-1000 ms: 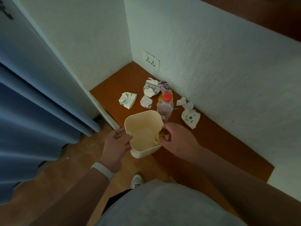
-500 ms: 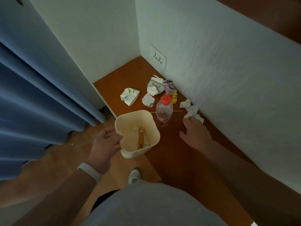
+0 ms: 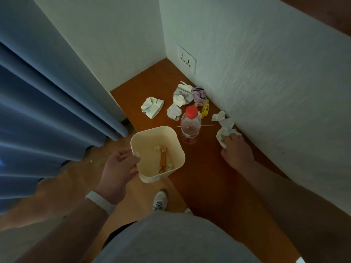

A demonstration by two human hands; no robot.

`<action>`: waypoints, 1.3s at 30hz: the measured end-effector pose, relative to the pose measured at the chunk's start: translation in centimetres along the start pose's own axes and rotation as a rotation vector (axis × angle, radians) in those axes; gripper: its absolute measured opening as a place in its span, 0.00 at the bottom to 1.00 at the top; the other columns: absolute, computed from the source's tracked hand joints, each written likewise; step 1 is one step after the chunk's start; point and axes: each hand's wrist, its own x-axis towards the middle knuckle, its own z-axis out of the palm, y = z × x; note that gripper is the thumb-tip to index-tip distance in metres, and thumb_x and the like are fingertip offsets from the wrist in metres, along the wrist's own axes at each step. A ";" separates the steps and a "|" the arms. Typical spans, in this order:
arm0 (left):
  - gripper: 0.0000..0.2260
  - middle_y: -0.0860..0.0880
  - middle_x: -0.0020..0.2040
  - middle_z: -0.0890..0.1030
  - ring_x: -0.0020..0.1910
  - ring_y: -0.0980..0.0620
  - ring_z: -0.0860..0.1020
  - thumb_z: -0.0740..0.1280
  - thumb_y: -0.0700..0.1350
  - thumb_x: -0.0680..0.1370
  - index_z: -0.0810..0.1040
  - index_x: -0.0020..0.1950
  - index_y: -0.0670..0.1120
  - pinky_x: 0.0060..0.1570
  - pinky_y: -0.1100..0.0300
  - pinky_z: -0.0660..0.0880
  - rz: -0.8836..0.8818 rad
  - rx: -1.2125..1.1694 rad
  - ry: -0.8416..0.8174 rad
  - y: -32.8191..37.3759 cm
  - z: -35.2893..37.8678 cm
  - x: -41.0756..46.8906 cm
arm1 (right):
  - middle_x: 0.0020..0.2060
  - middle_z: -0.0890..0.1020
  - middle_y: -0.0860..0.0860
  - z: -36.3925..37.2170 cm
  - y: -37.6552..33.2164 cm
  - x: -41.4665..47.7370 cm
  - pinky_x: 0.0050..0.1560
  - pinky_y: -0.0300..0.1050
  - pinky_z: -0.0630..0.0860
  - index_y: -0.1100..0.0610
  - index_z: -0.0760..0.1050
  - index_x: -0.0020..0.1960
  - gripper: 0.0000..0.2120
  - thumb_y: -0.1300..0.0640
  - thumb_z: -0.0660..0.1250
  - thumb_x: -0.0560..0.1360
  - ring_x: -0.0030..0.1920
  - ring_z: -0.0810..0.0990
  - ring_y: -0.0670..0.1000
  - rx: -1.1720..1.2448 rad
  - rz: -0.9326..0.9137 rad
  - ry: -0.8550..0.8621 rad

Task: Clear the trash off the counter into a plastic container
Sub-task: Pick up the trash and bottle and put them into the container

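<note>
My left hand grips the near-left wall of a cream plastic container, held at the counter's front edge. Inside lie an orange wrapper and some white tissue. My right hand rests on a crumpled white wrapper near the wall, fingers closing over it. A clear bottle with a red cap stands just beyond the container. Behind it lie several crumpled papers, a purple wrapper, a yellow packet, a small tissue and a thin stick.
The brown counter runs along a white textured wall with a socket. Blue curtains hang at the left. The wooden floor and my white shoe show below the counter's edge.
My right hand dropped the orange wrapper into the container, then reached right to the crumpled white wrapper by the wall. The container stayed in my left hand.
</note>
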 end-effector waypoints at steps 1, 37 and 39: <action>0.15 0.38 0.60 0.82 0.49 0.45 0.81 0.68 0.36 0.78 0.77 0.65 0.44 0.51 0.47 0.82 0.003 -0.007 0.000 0.0 0.0 -0.1 | 0.54 0.76 0.55 -0.1 0.0 -0.1 0.45 0.47 0.74 0.57 0.74 0.59 0.15 0.53 0.66 0.75 0.54 0.74 0.54 -0.004 -0.001 0.012; 0.19 0.42 0.59 0.82 0.54 0.42 0.83 0.70 0.38 0.78 0.74 0.67 0.46 0.58 0.39 0.81 0.035 0.021 -0.327 2.1 -5.7 4.2 | 0.54 0.76 0.47 -10.5 -23.1 -9.0 0.52 0.47 0.78 0.51 0.72 0.64 0.13 0.52 0.62 0.80 0.52 0.76 0.46 0.442 -0.059 0.151; 0.18 0.42 0.58 0.82 0.53 0.42 0.84 0.70 0.38 0.78 0.74 0.67 0.46 0.58 0.39 0.81 0.038 0.033 -0.346 2.3 -6.5 4.8 | 0.52 0.75 0.46 -10.5 -23.7 -8.8 0.50 0.45 0.78 0.51 0.73 0.62 0.12 0.52 0.62 0.80 0.51 0.76 0.46 0.416 -0.081 0.160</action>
